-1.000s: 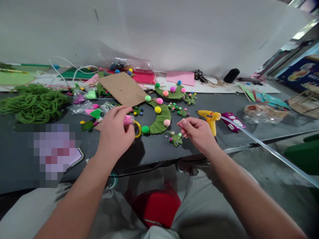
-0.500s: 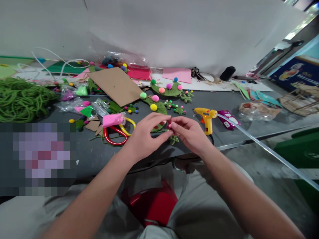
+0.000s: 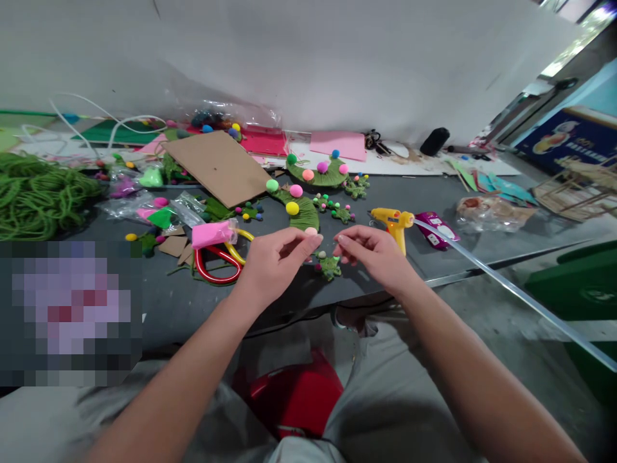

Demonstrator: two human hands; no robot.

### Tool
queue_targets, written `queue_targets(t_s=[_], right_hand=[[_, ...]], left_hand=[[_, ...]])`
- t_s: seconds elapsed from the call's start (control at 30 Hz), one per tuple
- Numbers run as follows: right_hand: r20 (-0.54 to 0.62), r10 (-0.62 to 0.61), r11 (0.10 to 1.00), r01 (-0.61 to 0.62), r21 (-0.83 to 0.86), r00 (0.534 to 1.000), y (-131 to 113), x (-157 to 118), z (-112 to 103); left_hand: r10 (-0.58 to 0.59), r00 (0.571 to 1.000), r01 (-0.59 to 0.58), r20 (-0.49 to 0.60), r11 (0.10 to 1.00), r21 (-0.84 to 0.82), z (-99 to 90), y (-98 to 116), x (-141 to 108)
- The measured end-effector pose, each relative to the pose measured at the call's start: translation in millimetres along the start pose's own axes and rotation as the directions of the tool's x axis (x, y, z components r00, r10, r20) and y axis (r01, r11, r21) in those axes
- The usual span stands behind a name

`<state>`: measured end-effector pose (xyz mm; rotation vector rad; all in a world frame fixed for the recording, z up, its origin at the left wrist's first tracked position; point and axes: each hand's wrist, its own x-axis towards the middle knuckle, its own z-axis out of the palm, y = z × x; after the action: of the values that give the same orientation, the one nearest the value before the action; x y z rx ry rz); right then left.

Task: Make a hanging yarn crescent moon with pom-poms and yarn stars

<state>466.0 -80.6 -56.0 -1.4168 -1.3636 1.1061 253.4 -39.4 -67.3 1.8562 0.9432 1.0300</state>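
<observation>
**Two hands over a yarn-wrapped crescent on a craft table**

At the far left of the dark table [image 3: 270,299] lies a loose heap of green yarn [image 3: 43,193], with a pixelated patch in front of it. Next come small clear bags holding coloured bits, then a pink packet [image 3: 212,234] resting against a red loop [image 3: 218,281] and a yellow loop, like scissor handles. A brown board [image 3: 219,168] lies behind them.

The left hand [image 3: 277,260] is curled, thumb and forefinger close together; whether they grip anything I cannot tell. Just beyond it, partly covered by it, lies the green crescent [image 3: 304,220] with pompoms, a peach pompom [image 3: 311,231] showing by the fingertips.

Between the hands, nearer the table's front edge, sits a small green star-like piece [image 3: 330,267]. The right hand [image 3: 371,254] has its thumb and forefinger drawn together; what is between them, if anything, is too small to tell.

Further right stand a yellow glue gun [image 3: 393,218] with a long clear rod [image 3: 506,283] and a purple packet [image 3: 436,230].
</observation>
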Motion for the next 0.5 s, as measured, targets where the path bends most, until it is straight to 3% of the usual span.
queue_targets(t_s=[0.1,0.2,0.27,0.33,0.4,0.47,0.5], right_hand=[[-0.063,0.023,0.978,-0.035,-0.203,0.998,-0.8,-8.1,-21.3],[0.094,0.150,0.923,-0.105,-0.369,0.984,-2.6,-21.7,-46.4],[0.265,0.314,0.881,-0.176,-0.439,0.912,-1.9,-31.1,-65.9],[0.311,0.439,0.830,-0.247,-0.500,0.843,2.3,-38.3,-86.4],[0.140,0.466,0.756,-0.311,-0.576,0.874,9.7,-42.1,-105.2],[-0.144,0.366,0.670,-0.367,-0.645,0.919,18.3,-41.6,-118.9],[-0.269,0.294,0.642,-0.398,-0.655,0.917,22.3,-39.7,-123.2]], left_hand=[[-0.003,1.000,0.003,0.031,1.000,-0.005,3.7,0.8,-0.8],[0.016,0.996,-0.015,0.083,1.000,-0.014,9.2,0.8,-1.1],[0.027,0.994,-0.025,0.103,1.000,-0.015,12.9,0.5,-1.4],[0.022,0.995,-0.022,0.095,1.000,0.002,15.6,0.8,-1.6],[0.013,0.997,-0.016,0.082,0.999,0.032,17.2,1.7,-1.9],[0.016,0.996,-0.021,0.085,0.998,0.055,17.4,3.1,-2.3],[0.018,0.996,-0.023,0.089,0.998,0.059,17.2,3.8,-2.6]])
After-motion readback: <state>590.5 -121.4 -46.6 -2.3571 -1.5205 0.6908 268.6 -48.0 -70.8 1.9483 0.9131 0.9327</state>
